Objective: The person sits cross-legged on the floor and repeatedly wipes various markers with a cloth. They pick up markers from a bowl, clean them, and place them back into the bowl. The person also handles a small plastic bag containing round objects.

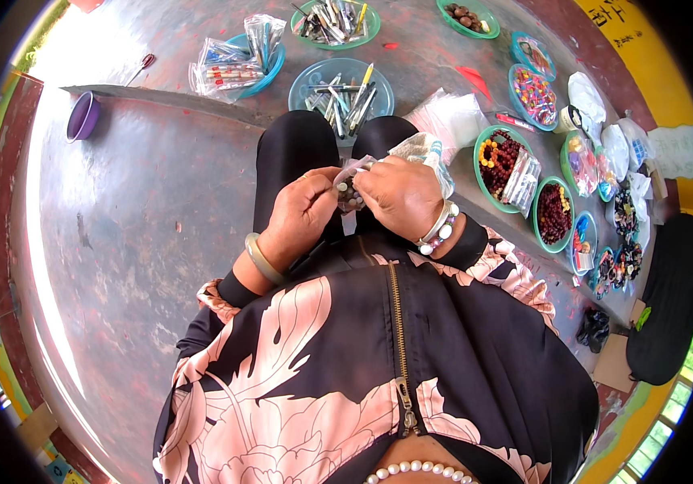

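Between my two hands, above my lap, is a small clear plastic bag point(350, 196) with dark and pale bead-like pieces in its lower part. My left hand point(304, 211) pinches the bag's upper edge from the left. From the other side, the fingers of my right hand point(401, 196) grip the edge too, hiding part of the opening. A white patterned cloth or bag point(425, 148) lies just beyond my right hand on my thigh. Past my knees stands a clear blue bowl point(298, 95) of pens.
A green bowl point(376, 34) of pens and a blue bowl point(280, 71) of bagged pens stand farther off. To the right are clear plastic bags point(461, 117), a bowl point(480, 179) of bead strings and several more bowls. A purple basin point(83, 118) sits far left.
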`<state>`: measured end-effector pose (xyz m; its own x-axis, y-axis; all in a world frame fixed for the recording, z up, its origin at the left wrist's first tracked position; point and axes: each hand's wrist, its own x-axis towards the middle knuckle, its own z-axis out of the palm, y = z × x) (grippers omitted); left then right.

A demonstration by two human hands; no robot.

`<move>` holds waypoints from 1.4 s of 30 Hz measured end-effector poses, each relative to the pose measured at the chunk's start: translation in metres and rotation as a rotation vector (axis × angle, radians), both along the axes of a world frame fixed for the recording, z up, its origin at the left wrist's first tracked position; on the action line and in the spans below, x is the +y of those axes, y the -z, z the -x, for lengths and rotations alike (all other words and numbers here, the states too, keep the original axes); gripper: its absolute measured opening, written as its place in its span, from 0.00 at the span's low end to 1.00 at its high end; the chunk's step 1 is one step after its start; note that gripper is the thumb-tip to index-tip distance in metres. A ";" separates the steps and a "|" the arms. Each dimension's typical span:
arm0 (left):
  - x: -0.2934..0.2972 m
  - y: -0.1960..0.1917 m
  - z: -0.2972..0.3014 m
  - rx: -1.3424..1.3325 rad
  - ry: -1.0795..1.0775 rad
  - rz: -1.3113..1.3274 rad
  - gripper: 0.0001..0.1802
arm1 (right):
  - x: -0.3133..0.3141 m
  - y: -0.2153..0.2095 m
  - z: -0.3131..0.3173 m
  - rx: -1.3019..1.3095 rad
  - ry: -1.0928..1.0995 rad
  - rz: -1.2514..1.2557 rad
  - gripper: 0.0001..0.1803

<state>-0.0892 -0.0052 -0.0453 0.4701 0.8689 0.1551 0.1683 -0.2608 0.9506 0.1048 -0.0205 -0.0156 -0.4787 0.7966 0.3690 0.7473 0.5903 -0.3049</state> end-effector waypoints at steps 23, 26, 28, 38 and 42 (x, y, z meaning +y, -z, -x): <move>0.029 0.022 -0.003 -1.078 -0.290 0.633 0.05 | -0.008 -0.016 -0.055 0.273 0.128 0.413 0.09; 0.026 0.016 -0.012 -1.070 -0.233 0.636 0.05 | -0.004 -0.011 -0.053 0.243 0.077 0.428 0.10; 0.025 0.008 -0.016 -0.990 -0.233 0.625 0.06 | -0.002 -0.006 -0.052 0.255 0.052 0.427 0.11; 0.016 0.006 -0.010 -0.550 0.024 0.207 0.23 | 0.006 0.001 -0.029 0.063 0.070 0.586 0.33; 0.021 0.002 0.001 -0.415 -0.192 0.143 0.21 | 0.012 0.005 -0.036 0.149 0.054 0.550 0.25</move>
